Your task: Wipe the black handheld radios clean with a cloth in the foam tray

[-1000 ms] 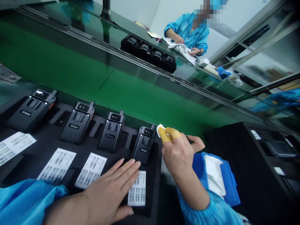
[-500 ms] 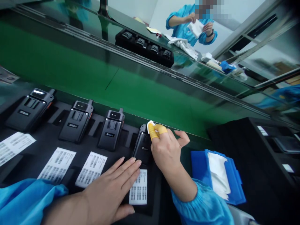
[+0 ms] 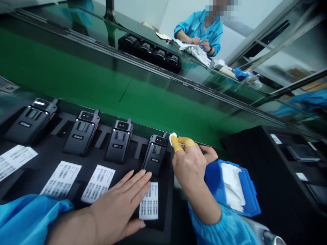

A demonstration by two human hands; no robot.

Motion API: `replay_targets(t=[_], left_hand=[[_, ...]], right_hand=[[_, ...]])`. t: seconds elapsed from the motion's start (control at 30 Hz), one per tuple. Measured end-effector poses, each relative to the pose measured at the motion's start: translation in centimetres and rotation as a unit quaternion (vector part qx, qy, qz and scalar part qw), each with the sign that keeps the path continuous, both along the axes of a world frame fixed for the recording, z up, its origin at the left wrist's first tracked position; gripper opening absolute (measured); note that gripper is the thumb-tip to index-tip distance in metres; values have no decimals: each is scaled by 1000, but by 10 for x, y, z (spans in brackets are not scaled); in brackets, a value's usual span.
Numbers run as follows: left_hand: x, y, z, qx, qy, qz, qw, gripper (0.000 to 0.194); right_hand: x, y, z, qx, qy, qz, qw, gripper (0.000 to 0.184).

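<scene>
Several black handheld radios marked Riton lie back-up in a row in a black foam tray (image 3: 102,224). My left hand (image 3: 122,200) lies flat with fingers stretched, its fingertips at the bottom edge of the rightmost radio (image 3: 154,154) and its side partly over a white barcode label sheet (image 3: 150,204). Just right of that radio, apart from it, my right hand (image 3: 190,163) pinches a small white wipe (image 3: 173,136) between fingers in yellow finger cots. Farther left lie another radio (image 3: 119,141) and another barcode label sheet (image 3: 98,183).
Right of my right hand is a blue box (image 3: 249,190) with white wipes (image 3: 232,187) in it. Black foam trays (image 3: 245,143) stand stacked at the far right. Behind the green belt (image 3: 102,85), a co-worker (image 3: 199,30) in blue stands near a black tray of devices (image 3: 150,56).
My right hand has moved right with the wipe, off the rightmost radio's top, uncovering its camera area. My left hand stays flat. The co-worker's hands have lowered to the white cloth.
</scene>
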State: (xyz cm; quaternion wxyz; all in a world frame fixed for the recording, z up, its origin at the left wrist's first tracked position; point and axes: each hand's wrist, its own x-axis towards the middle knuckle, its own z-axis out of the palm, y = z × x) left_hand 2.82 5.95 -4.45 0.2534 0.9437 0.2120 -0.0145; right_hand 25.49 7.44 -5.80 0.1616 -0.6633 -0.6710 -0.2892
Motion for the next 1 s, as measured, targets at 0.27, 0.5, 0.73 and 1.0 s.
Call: replay_targets(t=[0.27,0.5,0.73,1.0], left_hand=[[4,1,5,-16,10,5,1000,59],[6,4,9,-12,41,-5,999,60],[6,3,7,0,46,-8,999,63],[3,-1,0,-4,10,2,1000,66]], right_hand=[[-11,15,9,-33,-10,137,990,34],[10,2,4,-25,-21,164,986,35],[19,-22,-2,2,0,53,999,30],[-32,-39,-3,-20,15,158,987,29]])
